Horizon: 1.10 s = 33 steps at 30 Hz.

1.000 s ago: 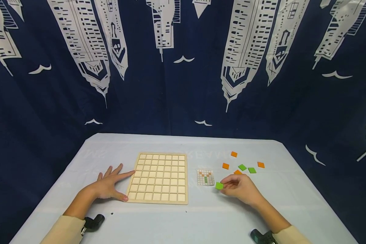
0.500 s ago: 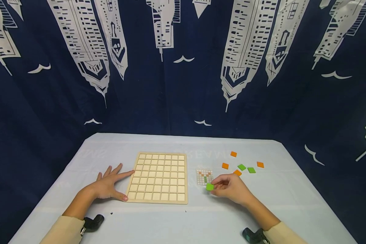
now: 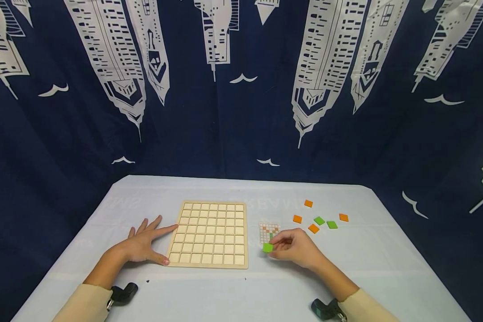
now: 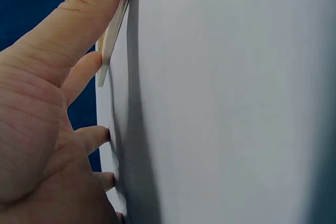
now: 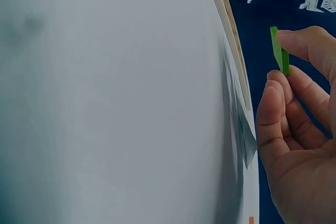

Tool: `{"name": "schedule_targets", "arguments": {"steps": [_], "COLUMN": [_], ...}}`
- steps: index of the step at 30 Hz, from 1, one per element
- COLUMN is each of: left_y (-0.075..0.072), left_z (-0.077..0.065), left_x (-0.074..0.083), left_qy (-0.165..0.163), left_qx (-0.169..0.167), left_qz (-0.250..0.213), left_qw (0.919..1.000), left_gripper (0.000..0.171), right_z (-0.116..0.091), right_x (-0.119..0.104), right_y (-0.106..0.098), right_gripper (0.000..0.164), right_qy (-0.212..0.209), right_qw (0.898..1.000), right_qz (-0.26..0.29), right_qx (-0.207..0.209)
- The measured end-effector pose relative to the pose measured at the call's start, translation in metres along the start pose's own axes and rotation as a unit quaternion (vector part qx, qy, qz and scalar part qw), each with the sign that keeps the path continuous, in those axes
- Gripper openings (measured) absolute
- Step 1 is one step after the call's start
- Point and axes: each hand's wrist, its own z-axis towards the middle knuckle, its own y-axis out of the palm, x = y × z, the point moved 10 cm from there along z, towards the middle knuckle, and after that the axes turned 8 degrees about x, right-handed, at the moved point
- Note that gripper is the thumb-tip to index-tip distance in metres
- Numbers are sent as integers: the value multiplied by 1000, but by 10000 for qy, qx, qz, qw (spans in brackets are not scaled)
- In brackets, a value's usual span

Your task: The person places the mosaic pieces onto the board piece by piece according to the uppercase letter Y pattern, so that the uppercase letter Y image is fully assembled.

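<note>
A wooden grid board [image 3: 212,235] with square recesses lies on the table. My left hand [image 3: 144,243] is spread at its left side, thumb at the near left corner and index finger at the left edge; the left wrist view shows the thumb [image 4: 79,22] against the board's side. Between thumb and index finger my right hand [image 3: 295,248] pinches a green square tile [image 3: 267,247], seen nearly edge-on in the right wrist view [image 5: 281,51]. The tile is held above the table, right of the board. Behind it lies a small pattern card [image 3: 264,230], partly covered by the right hand.
Farther right lie loose tiles: several orange ones, among them an orange tile [image 3: 314,228], and two green ones, including a green tile [image 3: 332,225]. The white table [image 3: 209,295] ends at a dark blue curtain [image 3: 225,134] printed with white buildings.
My right hand has moved left with the green tile, from right of the pattern card to its near edge, closer to the board. The left hand stays in place.
</note>
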Motion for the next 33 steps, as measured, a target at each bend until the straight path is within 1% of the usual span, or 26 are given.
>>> {"name": "schedule_targets", "arguments": {"steps": [4, 11, 23, 33], "left_y": [1, 1, 1, 1], "left_z": [1, 2, 1, 0], "left_x": [0, 0, 1, 2], "left_qy": [-38, -24, -37, -6], "left_qx": [-4, 8, -31, -19], "left_qz": [11, 13, 6, 4], "left_qw": [10000, 10000, 10000, 10000], "left_gripper": [115, 115, 115, 115], "right_z": [2, 8, 19, 26], "right_x": [-5, -12, -19, -25], "right_y": [5, 14, 33, 46], "right_gripper": [25, 23, 22, 22], "right_qy": [-69, -173, -167, -262], "right_qw": [9999, 9996, 9989, 9987], "right_qz": [50, -45, 3, 44], "right_qx": [-73, -198, -435, -432]}}
